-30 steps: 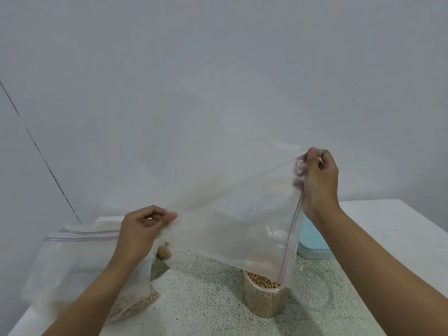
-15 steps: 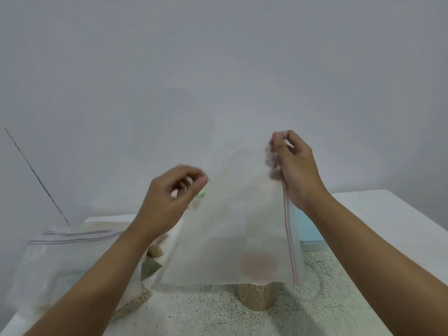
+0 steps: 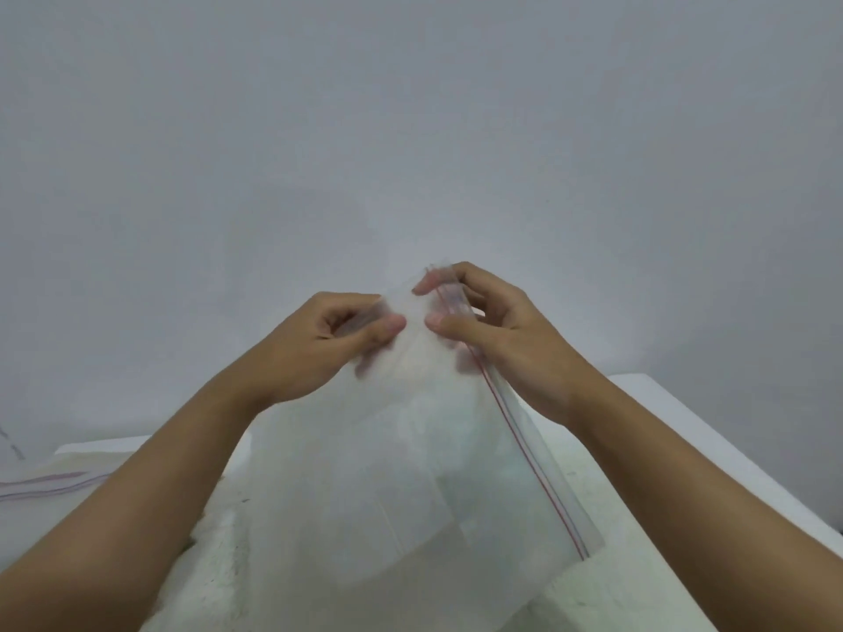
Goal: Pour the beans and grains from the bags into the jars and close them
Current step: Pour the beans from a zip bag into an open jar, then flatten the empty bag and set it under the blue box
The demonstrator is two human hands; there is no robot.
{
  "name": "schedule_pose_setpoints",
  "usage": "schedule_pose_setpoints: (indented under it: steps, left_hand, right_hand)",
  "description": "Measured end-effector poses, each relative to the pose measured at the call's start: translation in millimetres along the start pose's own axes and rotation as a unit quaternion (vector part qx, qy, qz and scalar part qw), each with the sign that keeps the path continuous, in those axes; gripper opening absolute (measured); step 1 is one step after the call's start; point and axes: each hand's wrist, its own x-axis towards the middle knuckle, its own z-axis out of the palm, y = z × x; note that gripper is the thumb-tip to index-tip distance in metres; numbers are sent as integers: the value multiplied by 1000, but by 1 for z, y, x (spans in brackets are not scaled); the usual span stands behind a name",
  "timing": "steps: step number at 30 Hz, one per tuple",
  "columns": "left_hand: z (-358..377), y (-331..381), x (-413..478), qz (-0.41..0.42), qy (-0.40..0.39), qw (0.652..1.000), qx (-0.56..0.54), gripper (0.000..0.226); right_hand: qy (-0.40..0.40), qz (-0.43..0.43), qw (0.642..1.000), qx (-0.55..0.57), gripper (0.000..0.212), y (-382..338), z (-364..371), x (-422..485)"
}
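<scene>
A clear bag (image 3: 410, 472) hangs limp over the counter's (image 3: 675, 399) middle, blocking the view there. Its top is pinched by the left hand (image 3: 319, 339) and right hand (image 3: 497, 330), close together. A second bag (image 3: 45, 483) lies at the counter's left edge.

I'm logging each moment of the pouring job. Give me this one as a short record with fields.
left hand: pinches the top edge of the zip bag
right hand: pinches the top beside the red seal line
zip bag: clear, held up over the table, looks empty
second bag: far left, partly out of view
jar: not visible
</scene>
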Motion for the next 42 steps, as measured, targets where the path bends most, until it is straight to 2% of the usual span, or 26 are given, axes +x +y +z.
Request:
schedule_pose_setpoints:
  steps: [3, 7, 11, 16, 20, 24, 29, 30, 34, 37, 40, 42]
  left_hand:
    - [9, 11, 10, 6, 27, 999, -17, 36]
    - [24, 11, 16, -12, 59, 997, -41, 37]
    - [44, -2, 23, -45, 110, 992, -52, 31]
    - [55, -21, 27, -80, 116, 988, -64, 33]
    - [47, -37, 34, -111, 106, 983, -97, 31]
    - [32, -45, 43, -160, 64, 977, -123, 58]
    - [17, -43, 57, -162, 21, 979, -122, 60]
    - [16, -44, 60, -161, 20, 980, -115, 57]
    - [22, -49, 69, -115, 45, 984, -128, 23]
    - [31, -57, 70, -91, 69, 981, -160, 28]
    - [43, -48, 71, -93, 97, 979, -152, 21]
    - [50, -44, 74, -105, 107, 974, -168, 20]
  right_hand:
    - [-30, 11, 998, 45, 24, 8, -28, -3]
    - [-88, 36, 992, 77, 23, 30, -59, -10]
    - [-176, 121, 977, 28, 33, 50, -83, -17]
    - [-218, 207, 953, -22, 47, 67, -104, -21]
    - [-210, 233, 948, -60, 34, 69, -119, -15]
    - [-175, 187, 963, -81, 24, 62, -116, 0]
    - [-136, 166, 965, -151, 19, 53, -105, 17]
    - [-129, 160, 966, -159, 17, 53, -103, 19]
    - [-98, 157, 970, -157, 10, 54, -101, 18]
    - [-85, 154, 975, -139, 7, 54, -107, 13]
    - [-97, 140, 975, -143, 6, 56, -118, 10]
    - [-118, 125, 974, -146, 13, 60, -128, 8]
